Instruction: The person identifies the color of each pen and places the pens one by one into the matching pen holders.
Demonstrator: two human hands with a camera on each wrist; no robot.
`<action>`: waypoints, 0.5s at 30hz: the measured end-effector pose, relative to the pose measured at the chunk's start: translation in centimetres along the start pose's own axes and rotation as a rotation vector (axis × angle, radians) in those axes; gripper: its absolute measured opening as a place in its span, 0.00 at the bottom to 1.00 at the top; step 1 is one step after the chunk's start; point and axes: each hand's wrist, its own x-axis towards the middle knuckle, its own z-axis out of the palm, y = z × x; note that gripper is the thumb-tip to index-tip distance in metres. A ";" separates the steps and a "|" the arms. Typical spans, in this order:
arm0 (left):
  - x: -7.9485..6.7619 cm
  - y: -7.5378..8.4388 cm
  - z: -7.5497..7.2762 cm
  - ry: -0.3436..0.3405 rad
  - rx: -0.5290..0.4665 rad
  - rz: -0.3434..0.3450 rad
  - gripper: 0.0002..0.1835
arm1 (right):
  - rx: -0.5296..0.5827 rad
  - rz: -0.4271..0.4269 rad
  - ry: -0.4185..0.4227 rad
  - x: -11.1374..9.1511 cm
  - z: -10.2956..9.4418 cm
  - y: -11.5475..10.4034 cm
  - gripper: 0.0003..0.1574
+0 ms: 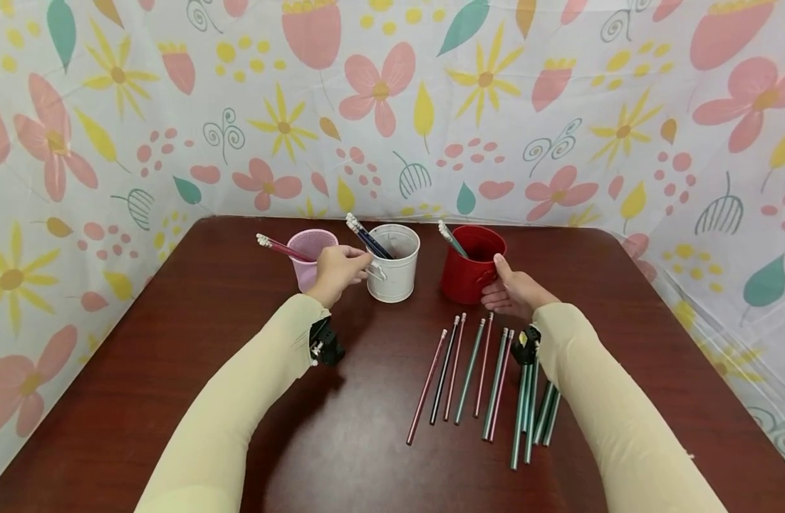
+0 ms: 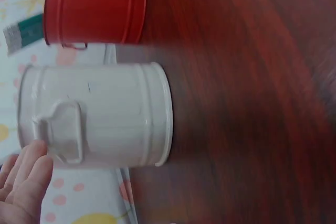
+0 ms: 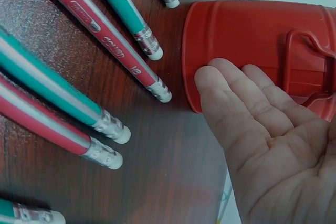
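Side by side at the back of the table stand a pink mesh cup [image 1: 310,246], a white bucket [image 1: 392,274] and a red bucket [image 1: 466,281], each with pencils leaning in it. My left hand [image 1: 338,272] is at the white bucket's side, its extended fingers [image 2: 38,174] right at the wire handle [image 2: 79,129]. The pink cup is partly hidden behind this hand. On the other side, my right hand [image 1: 514,288] is held against the red bucket's side. Its fingers [image 3: 247,93] are straight, palm showing in the right wrist view, and the thumb points up near the rim.
Several red, green and dark pencils [image 1: 472,363] lie loosely in front of the red bucket, eraser ends toward it. More green pencils [image 1: 519,427] lie partly under the right forearm. A flower-patterned cloth [image 1: 380,142] hangs behind the brown table [image 1: 174,342].
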 end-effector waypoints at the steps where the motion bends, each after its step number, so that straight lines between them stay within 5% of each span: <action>1: -0.2 -0.1 0.0 -0.023 -0.007 -0.012 0.14 | -0.003 -0.002 -0.002 0.0 0.0 0.0 0.56; 6: -1.6 -0.5 1.2 -0.218 0.098 -0.031 0.13 | -0.003 -0.009 -0.007 -0.1 -0.3 0.0 0.55; 12: -4.0 -1.1 4.7 -0.581 0.431 0.016 0.09 | 0.008 -0.003 -0.007 -0.1 -0.1 -0.1 0.55; 15: -5.1 -0.7 6.7 -0.685 0.574 0.071 0.07 | 0.008 0.002 -0.005 0.0 0.1 -0.3 0.55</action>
